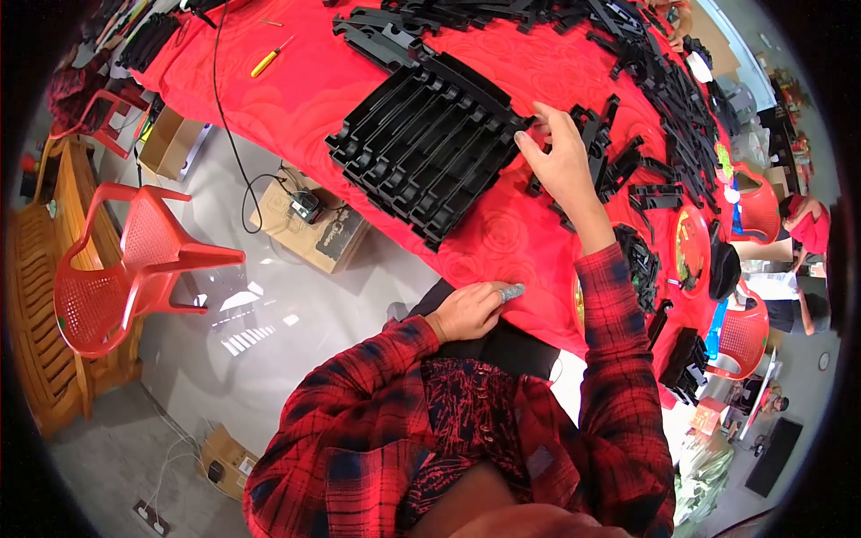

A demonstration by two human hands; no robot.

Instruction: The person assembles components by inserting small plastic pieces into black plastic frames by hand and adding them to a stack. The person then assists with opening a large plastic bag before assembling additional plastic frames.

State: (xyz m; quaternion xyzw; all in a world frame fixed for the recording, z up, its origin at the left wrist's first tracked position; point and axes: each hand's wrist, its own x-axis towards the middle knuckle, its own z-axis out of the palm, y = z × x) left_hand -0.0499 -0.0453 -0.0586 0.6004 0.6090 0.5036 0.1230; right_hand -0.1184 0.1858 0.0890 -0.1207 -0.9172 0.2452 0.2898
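Note:
A block of several black plastic strips (pixel 421 143), set side by side in a row, lies on the red tablecloth in front of me. My right hand (pixel 560 157) is at its right corner, thumb and forefinger on either side of the end of the farthest strip. My left hand (pixel 468 311) rests at the near table edge with curled fingers, apart from the block. A small grey piece (pixel 511 292) shows at its fingertips; whether it is held or wrapped round a finger I cannot make out.
Loose black plastic parts (pixel 664 117) are heaped along the table's far and right sides. A yellow screwdriver (pixel 266 63) lies at the far left. A cable (pixel 218 99) hangs over the edge toward a cardboard box (pixel 314 238). A red chair (pixel 134 260) stands left.

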